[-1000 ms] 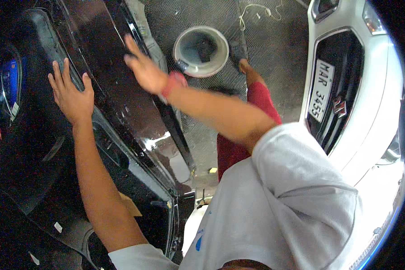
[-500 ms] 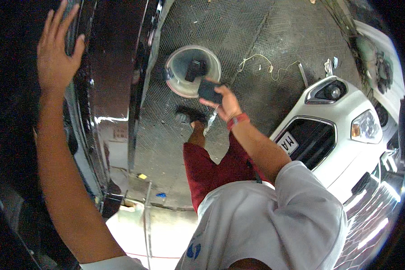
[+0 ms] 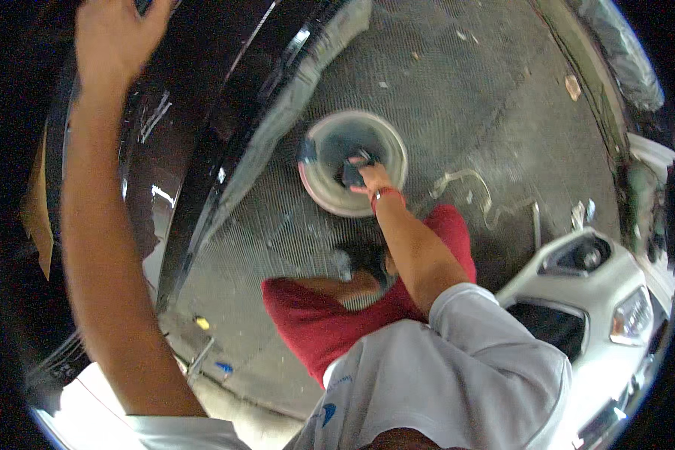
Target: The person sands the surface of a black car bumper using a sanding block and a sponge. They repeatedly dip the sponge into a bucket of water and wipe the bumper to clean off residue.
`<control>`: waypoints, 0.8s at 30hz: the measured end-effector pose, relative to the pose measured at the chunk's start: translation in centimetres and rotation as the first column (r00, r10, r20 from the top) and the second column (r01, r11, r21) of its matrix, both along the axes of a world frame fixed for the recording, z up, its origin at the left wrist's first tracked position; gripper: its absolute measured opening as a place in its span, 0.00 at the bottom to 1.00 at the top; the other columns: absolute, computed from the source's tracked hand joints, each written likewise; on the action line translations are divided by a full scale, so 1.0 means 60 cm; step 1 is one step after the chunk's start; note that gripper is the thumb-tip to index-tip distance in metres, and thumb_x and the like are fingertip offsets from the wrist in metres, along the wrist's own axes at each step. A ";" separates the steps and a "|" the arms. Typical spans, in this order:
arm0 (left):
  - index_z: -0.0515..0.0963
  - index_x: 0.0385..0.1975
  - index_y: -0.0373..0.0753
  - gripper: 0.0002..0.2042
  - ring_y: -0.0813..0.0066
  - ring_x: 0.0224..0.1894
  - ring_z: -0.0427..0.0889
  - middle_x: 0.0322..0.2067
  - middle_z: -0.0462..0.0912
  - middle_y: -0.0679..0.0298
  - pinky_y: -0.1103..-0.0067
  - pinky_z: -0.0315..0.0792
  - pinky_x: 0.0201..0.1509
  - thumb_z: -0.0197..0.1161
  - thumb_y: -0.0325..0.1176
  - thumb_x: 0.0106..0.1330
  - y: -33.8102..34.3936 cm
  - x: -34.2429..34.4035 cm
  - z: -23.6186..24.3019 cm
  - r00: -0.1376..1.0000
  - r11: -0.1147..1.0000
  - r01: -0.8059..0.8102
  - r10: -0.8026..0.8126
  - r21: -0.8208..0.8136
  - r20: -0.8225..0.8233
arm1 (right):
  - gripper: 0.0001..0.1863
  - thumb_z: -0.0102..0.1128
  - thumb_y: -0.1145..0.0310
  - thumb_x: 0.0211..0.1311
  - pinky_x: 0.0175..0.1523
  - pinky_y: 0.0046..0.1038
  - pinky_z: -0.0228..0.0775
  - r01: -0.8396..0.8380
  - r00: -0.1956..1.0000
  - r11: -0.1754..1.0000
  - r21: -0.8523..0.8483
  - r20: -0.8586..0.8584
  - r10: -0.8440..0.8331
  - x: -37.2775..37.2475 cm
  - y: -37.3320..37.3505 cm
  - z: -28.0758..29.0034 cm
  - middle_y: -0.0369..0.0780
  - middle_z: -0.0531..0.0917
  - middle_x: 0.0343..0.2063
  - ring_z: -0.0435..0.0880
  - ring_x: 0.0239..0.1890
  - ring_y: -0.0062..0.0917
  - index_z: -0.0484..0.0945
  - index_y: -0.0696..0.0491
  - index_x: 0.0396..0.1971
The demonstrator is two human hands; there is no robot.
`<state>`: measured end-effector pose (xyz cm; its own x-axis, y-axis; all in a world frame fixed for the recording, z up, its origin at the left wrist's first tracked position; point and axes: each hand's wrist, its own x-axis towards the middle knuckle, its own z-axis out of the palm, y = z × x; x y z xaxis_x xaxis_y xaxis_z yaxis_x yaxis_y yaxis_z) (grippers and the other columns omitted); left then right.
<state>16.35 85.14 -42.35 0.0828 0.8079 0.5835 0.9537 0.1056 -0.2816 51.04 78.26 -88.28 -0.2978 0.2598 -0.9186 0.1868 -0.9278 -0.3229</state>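
One dark pad (image 3: pixel 351 175), probably light, soft, slippery if wet, best taken by its broad faces, appears pinched in the right hand (image 3: pixel 374 178) at the pale bucket's (image 3: pixel 330 193) mouth; left hand (image 3: pixel 112 43), fingertips beyond my sight, grip untellable.

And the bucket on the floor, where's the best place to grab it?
Probably by its round rim, one hand left, one right, coming from above. The bucket stands upright with its wide mouth facing up, leaving those sides reachable; the right hand's arm crosses the near-right edge.
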 end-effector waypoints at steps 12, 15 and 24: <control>0.72 0.78 0.49 0.40 0.48 0.82 0.64 0.80 0.68 0.54 0.57 0.61 0.84 0.78 0.45 0.63 -0.436 0.122 -0.134 0.846 0.854 -0.456 0.503 -0.250 0.177 | 0.16 0.56 0.65 0.75 0.50 0.49 0.86 -0.147 0.988 0.977 0.155 -0.029 0.153 -0.069 0.003 -0.561 0.37 0.78 0.57 0.79 0.56 0.36 0.82 0.45 0.58; 0.69 0.80 0.48 0.42 0.50 0.84 0.61 0.82 0.65 0.54 0.58 0.56 0.86 0.78 0.41 0.64 -0.462 0.110 -0.147 0.863 0.864 -0.445 0.484 -0.235 0.147 | 0.13 0.56 0.64 0.74 0.44 0.44 0.83 -0.115 0.993 0.987 0.114 0.004 0.115 -0.056 0.019 -0.553 0.37 0.78 0.48 0.79 0.48 0.34 0.82 0.46 0.54; 0.70 0.80 0.54 0.44 0.48 0.82 0.65 0.80 0.68 0.55 0.53 0.60 0.85 0.77 0.58 0.63 -0.454 0.108 -0.155 0.857 0.862 -0.483 0.501 -0.153 0.117 | 0.10 0.57 0.63 0.71 0.28 0.31 0.75 0.134 0.951 0.969 -0.208 -0.247 -0.184 -0.071 0.058 -0.210 0.38 0.77 0.20 0.79 0.24 0.28 0.84 0.50 0.41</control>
<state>22.81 57.92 -51.65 -0.4229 0.7813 0.4590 0.8164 0.5483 -0.1810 46.80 81.76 -100.88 -0.5036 0.1551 -0.8499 -0.0361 -0.9867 -0.1587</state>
